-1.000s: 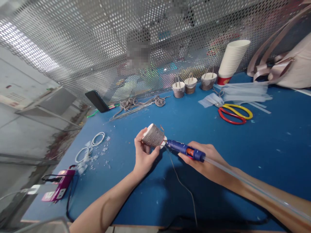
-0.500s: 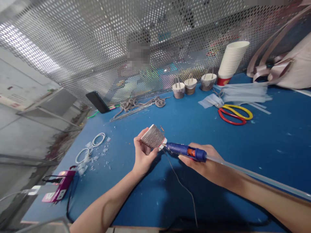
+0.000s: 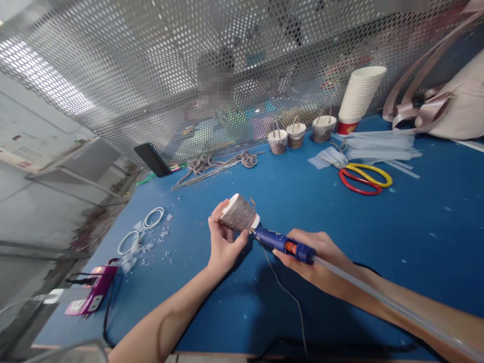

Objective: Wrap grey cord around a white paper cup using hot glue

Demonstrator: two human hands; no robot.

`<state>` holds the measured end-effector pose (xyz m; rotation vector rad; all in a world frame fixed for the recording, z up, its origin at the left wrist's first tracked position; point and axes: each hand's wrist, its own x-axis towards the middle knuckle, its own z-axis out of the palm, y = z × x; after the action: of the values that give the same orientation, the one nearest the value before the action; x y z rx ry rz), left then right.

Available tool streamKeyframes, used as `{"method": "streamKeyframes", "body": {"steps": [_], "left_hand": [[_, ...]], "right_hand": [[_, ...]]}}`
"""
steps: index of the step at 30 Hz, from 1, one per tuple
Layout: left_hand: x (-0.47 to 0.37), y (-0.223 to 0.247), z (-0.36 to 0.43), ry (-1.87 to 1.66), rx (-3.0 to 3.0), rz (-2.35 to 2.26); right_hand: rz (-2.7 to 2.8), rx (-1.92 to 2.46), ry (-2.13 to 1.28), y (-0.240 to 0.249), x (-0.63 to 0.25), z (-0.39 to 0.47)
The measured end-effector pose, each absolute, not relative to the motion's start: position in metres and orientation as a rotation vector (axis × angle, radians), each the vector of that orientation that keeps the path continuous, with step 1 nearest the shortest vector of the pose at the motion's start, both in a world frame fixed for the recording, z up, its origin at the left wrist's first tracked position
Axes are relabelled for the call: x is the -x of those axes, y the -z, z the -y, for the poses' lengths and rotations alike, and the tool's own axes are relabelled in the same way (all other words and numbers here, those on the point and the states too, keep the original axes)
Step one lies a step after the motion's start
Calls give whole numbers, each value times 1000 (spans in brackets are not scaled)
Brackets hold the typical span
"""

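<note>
My left hand [image 3: 226, 243] grips a small paper cup [image 3: 239, 212] wrapped in grey-brown cord, tilted with its white end toward the lower right. In my right hand [image 3: 315, 257] is a blue hot glue gun [image 3: 282, 242], its nozzle at the cup's lower edge beside my left thumb. A long clear glue stick [image 3: 363, 285] runs out of the gun's back along my forearm. From the cup a loose strand of cord [image 3: 284, 288] trails down to the table's front edge. Whether the nozzle touches the cup I cannot tell.
Several cord-wrapped cups [image 3: 278, 141] stand at the back near a perforated metal screen [image 3: 159, 101]. Right of them are stacked paper cups [image 3: 362, 96], clear strips [image 3: 381, 147] and scissors [image 3: 365, 179]. Cord bundles [image 3: 204, 164], a phone [image 3: 152, 160], white rings [image 3: 153, 218] and a purple power strip [image 3: 93, 290] lie leftward.
The wrapped cup has turned a little in my left hand. My right hand and the glue gun have shifted slightly left and down, the gun tilting more steeply.
</note>
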<state>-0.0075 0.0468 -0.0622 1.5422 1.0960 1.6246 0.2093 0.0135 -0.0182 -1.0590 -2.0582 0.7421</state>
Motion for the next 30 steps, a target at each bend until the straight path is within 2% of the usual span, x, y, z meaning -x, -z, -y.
{"method": "streamKeyframes", "body": {"steps": [4,10,17,23,30], "left_hand": [[8,61,-47,-1612,-1543,-1116],[9,61,-49,-1606,-1511,-1063],[11,61,-51,-1586,-1527,-1055],[13,62,-52,-1558,-1478,-997],[13,60,-53,-1545,-1428,-1007]], "right_hand": [[1960,1101,-778,16,-210,-18],[1729,1344,-1007,11,-213,-27],[1797,1225,-1018,8,-212,-23],[1722,1370,-1040,11,-214,-25],[1702,1293,-990,14,-214,-26]]}}
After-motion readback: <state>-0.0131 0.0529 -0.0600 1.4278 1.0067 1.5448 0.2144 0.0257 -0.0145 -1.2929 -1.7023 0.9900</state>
